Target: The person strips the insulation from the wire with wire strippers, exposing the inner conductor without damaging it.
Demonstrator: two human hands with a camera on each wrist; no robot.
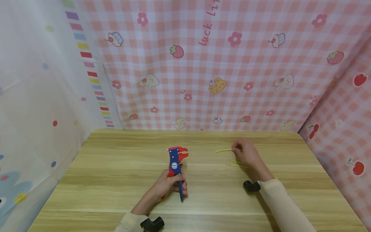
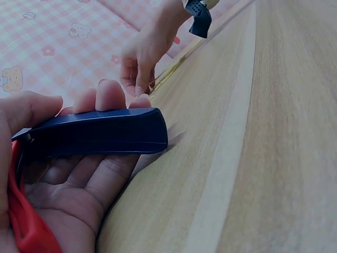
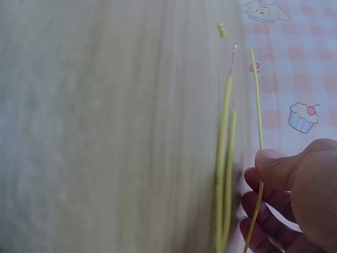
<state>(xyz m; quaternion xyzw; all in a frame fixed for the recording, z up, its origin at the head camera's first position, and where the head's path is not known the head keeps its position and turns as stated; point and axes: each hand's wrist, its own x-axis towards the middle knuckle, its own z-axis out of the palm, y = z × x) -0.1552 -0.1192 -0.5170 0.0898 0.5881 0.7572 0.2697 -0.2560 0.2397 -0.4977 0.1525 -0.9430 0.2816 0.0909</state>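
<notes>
My left hand (image 1: pixel 163 186) grips a wire stripper (image 1: pixel 174 158) with a blue body and red jaws, held upright in the head view with its jaws at the far end. In the left wrist view its blue handle (image 2: pixel 100 132) lies across the fingers, and a red handle shows by the palm. My right hand (image 1: pixel 248 154) pinches a thin yellow wire (image 3: pixel 258 105) between thumb and fingers, its free end pointing left toward the stripper. Two more yellow wires (image 3: pixel 223 153) lie on the table beside that hand. One has bare copper strands (image 3: pixel 232 60) at its tip.
A short yellow piece of insulation (image 3: pixel 221 30) lies beyond the bare strands on the wooden table (image 1: pixel 116 177). A pink checked cloth (image 1: pixel 203 71) hangs behind the table's back edge. Black wrist devices (image 1: pixel 251 186) sit at both sleeves.
</notes>
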